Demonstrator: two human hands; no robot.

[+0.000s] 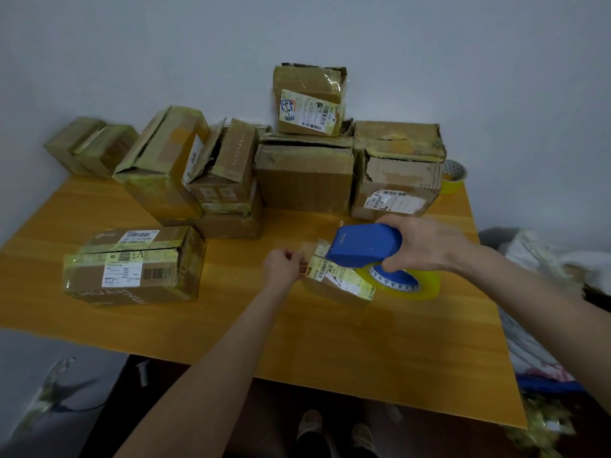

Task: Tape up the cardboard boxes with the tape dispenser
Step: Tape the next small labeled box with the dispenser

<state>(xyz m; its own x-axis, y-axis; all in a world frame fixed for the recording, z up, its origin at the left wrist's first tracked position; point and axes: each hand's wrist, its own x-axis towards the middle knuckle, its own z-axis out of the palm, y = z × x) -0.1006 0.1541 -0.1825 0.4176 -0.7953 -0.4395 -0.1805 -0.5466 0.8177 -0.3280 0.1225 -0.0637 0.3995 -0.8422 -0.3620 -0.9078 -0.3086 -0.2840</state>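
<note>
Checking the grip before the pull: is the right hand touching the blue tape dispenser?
Touching. The head view shows the right hand with its fingers curled round the blue tape dispenser.

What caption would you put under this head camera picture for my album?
Right hand holds the blue tape dispenser over a small box while the left hand pinches the tape end.

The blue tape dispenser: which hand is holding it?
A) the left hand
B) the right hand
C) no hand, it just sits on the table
B: the right hand curls round the blue tape dispenser over the small box, while the left hand only pinches the clear tape pulled from it.
</note>
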